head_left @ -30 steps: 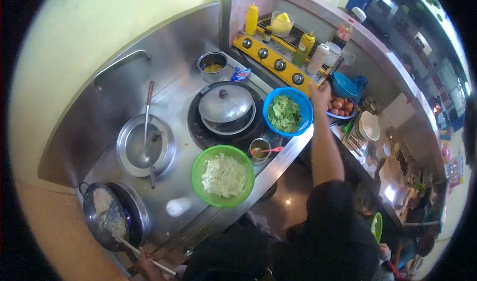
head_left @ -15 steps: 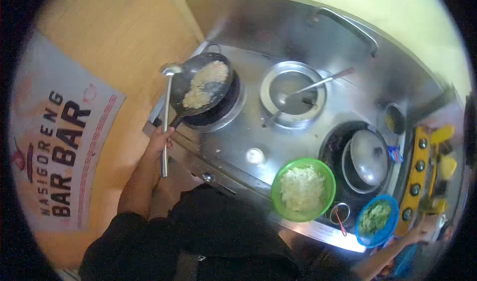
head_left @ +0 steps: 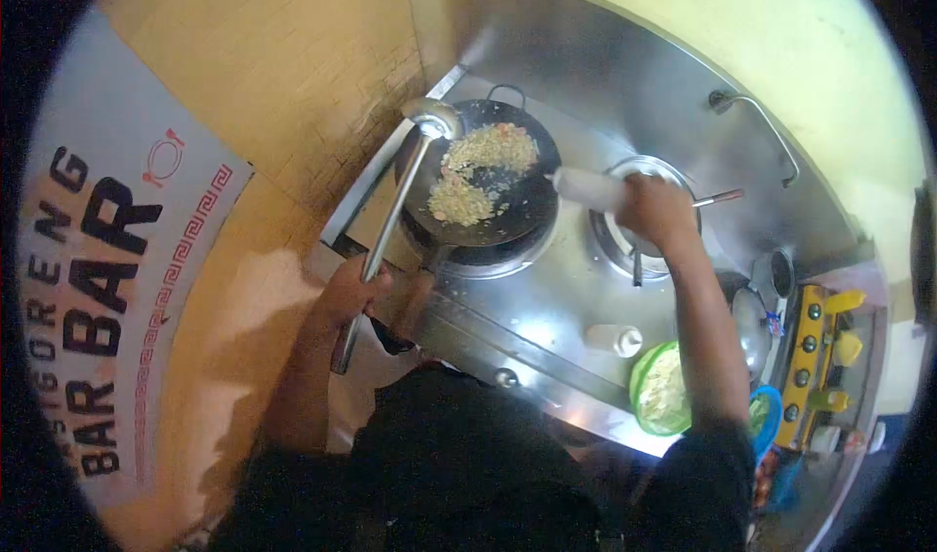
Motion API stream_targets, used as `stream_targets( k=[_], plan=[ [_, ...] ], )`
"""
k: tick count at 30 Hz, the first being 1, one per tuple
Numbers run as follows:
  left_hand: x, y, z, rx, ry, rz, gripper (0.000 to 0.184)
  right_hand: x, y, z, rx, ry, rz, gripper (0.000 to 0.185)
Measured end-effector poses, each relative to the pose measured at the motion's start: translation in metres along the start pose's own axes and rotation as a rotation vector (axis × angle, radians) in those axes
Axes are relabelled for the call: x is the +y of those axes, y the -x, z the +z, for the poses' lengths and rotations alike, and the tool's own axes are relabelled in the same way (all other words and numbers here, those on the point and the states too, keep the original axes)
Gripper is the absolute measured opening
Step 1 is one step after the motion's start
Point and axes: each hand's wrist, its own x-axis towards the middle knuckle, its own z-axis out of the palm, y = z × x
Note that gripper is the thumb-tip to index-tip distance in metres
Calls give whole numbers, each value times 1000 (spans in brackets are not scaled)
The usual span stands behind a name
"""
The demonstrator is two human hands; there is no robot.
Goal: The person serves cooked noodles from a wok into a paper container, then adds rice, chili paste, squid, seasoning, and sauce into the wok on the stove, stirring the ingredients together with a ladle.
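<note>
A long metal ladle (head_left: 402,197) is in my left hand (head_left: 353,291); its bowl is over the rim of a black wok (head_left: 527,205). Chopped, pale fried food (head_left: 486,152) lies spread in the wok. My right hand (head_left: 659,210) grips a whitish squeeze bottle (head_left: 589,189), tilted on its side with its nozzle at the wok's right edge. Behind that hand, a round metal pan (head_left: 625,254) with a wooden-ended utensil (head_left: 719,199) is partly hidden.
On the steel counter lies a white bottle (head_left: 615,339), beside a green bowl (head_left: 644,396) of pale food. Further right are a lidded pan (head_left: 750,327), a blue bowl (head_left: 771,420) and a yellow knob panel (head_left: 806,342). A steel rail (head_left: 776,132) is on the backsplash.
The view has turned toward the wok. My right hand has come from the right side with the squeeze bottle to the wok. My left hand now holds the ladle with its bowl over the wok rim.
</note>
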Motion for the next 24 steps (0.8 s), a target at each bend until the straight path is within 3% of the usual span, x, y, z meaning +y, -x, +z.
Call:
stream_targets(
  k=[1, 4, 9, 12, 15, 18, 24],
  plan=[
    [-3, -1, -13, -30, -5, -7, 21, -23, -38, 9, 156, 160, -83, 35],
    [-18, -5, -45, -106, 3, -28, 23, -95, -127, -7, 30, 361, -87, 29],
    [-38, -5, -88, -202, 70, -35, 30, -170, -189, -19, -5, 490, -72, 24],
    [-37, -8, -107, -254, -25, -37, 29, -184, -209, -7, 55, 558, -154, 20],
    [-52, -15, -116, -269, 105, 39, 27, -197, -201, -11, 57, 500, -171, 20],
    [-39, -15, -127, -280, 69, -80, 26, -198, -199, 8, 144, 557, -124, 21],
    [-49, -23, -135, -302, 130, -76, 26, -180, -196, 10, 62, 488, -19, 28]
  ],
)
